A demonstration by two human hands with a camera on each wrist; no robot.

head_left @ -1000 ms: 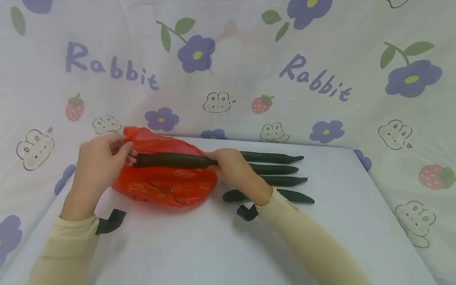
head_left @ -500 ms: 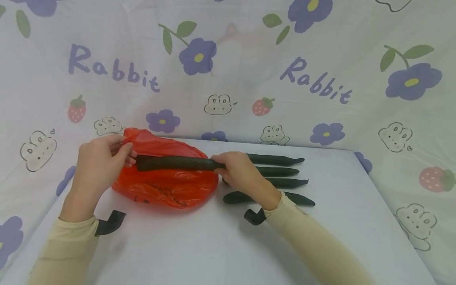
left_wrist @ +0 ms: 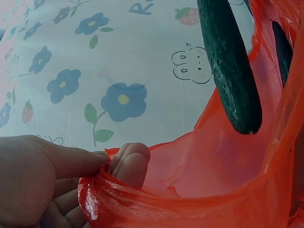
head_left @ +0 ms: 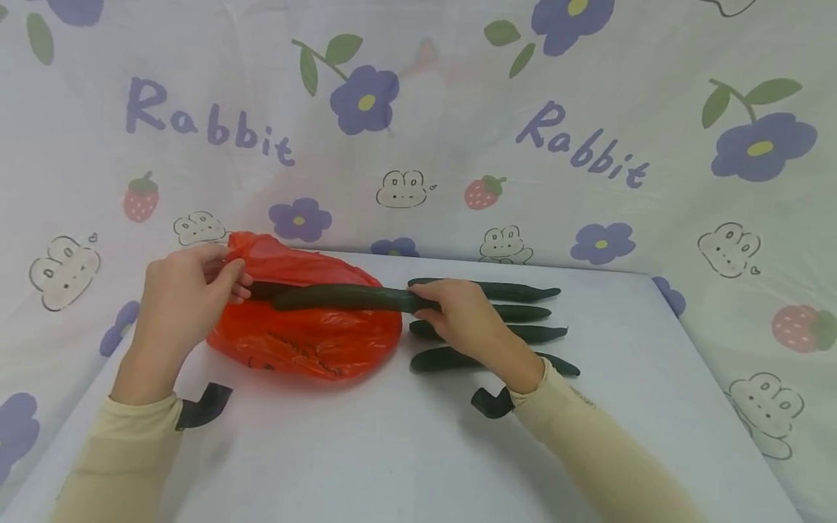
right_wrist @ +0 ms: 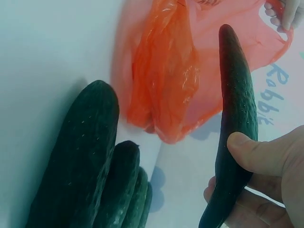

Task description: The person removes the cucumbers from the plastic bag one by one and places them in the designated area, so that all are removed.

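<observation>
My left hand (head_left: 189,312) pinches the rim of a red plastic bag (head_left: 307,341), thumb against fingers; the left wrist view shows the bag's mouth spread open. My right hand (head_left: 471,319) grips one end of a dark green cucumber (head_left: 346,298), thumb on top and fingers beneath. It lies level above the bag in the head view, its free end pointing left. In the left wrist view, that cucumber (left_wrist: 232,71) hangs over the bag's opening, and part of another dark green cucumber (left_wrist: 283,50) shows inside the bag.
Several more cucumbers (head_left: 438,359) lie in a row on the white table (head_left: 366,450), under and beyond my right hand. A white cloth (head_left: 445,145) printed with rabbits and flowers hangs behind the table.
My right hand has moved to the right with the cucumber, drawing its free end away from my left fingers. More of the dark green shape behind it shows. My left hand stays in place.
</observation>
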